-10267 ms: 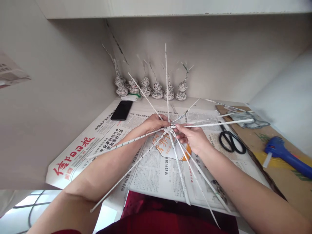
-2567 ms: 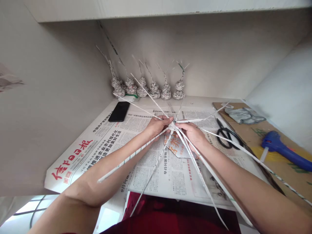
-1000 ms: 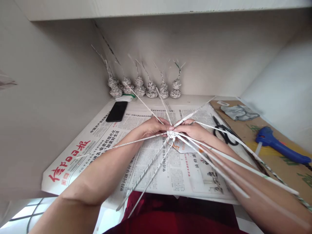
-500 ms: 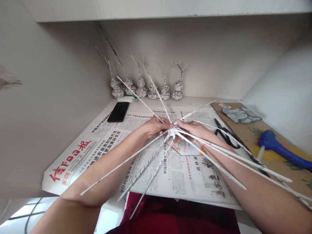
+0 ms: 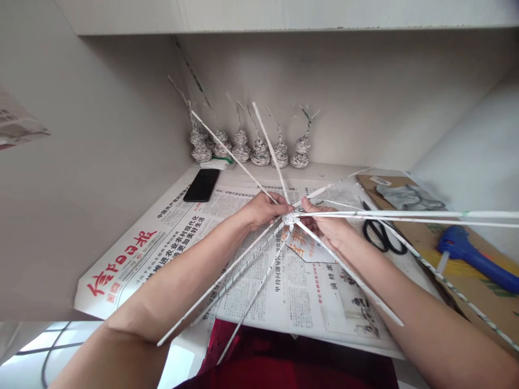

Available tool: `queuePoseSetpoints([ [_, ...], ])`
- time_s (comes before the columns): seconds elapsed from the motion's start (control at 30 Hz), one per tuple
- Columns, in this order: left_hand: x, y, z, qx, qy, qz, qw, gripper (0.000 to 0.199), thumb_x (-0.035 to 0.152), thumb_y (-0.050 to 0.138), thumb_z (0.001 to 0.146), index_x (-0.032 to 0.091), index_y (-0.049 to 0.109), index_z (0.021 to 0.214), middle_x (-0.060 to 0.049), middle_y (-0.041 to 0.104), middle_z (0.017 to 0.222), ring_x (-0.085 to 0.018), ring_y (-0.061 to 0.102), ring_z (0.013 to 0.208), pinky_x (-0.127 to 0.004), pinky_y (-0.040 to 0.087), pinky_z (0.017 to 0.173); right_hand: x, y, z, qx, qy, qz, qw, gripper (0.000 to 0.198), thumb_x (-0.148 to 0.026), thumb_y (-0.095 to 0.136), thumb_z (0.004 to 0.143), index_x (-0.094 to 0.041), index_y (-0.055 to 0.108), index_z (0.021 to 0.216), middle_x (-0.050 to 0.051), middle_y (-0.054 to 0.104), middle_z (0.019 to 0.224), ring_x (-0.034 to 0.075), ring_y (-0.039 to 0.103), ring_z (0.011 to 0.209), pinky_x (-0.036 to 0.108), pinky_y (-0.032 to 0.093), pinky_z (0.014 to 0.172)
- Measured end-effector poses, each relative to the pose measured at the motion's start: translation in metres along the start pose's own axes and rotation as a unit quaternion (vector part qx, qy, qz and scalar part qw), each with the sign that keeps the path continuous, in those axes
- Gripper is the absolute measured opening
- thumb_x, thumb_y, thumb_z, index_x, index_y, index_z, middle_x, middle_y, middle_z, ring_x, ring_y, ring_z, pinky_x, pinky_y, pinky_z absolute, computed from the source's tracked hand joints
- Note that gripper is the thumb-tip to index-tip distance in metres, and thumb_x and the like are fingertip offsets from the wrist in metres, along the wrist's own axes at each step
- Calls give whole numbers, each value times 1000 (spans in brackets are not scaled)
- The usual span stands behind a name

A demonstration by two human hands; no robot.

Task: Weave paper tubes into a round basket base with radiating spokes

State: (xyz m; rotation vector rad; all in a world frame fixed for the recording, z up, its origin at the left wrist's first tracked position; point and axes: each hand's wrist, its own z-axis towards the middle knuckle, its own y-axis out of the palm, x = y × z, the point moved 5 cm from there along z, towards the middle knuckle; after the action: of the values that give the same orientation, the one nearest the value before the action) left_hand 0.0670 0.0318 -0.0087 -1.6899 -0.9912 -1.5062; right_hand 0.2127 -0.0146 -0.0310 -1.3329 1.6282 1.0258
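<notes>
Head view: left hand (image 5: pixel 265 210) pinches joined paper strips (image 5: pixel 290 218).

Some paper rods (image 5: pixel 430 214) past right edge

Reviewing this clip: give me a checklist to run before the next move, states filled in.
1. Left hand grip on the hub: ok, pinching its edge.
2. Right hand grip: cannot tell; fingers partly hidden.
3. Paper strips evenly spread: not ok; two run close together across the right hand.
4. Scissors free of strips: cannot tell; strips cross them in view.
5. Glue gun apart from both hands: ok.
</notes>
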Motion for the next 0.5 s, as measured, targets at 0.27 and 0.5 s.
queuePoseSetpoints([
  [0.27, 0, -5, 1, 50, 21, 25, 998, 20, 20, 72, 69, 14, 54, 65, 7, 46, 44, -5, 37, 37, -18, 29, 37, -4, 7, -6, 24, -25, 24, 999, 23, -33, 80, 66, -14, 67, 65, 3, 65, 53, 9, 52, 38, 20, 42, 34],
  [0.5, -2, -8, 4, 29, 24, -4, 999, 24, 22, 78, 64, 13, 56, 66, 5, 51, 48, -4, 40, 39, -17, 30, 37, 0, 5, -3, -32, -59, 15, 998, 22, -35, 78, 68, -16, 69, 72, 5, 68, 63, 11, 58, 43, 20, 42, 33],
])
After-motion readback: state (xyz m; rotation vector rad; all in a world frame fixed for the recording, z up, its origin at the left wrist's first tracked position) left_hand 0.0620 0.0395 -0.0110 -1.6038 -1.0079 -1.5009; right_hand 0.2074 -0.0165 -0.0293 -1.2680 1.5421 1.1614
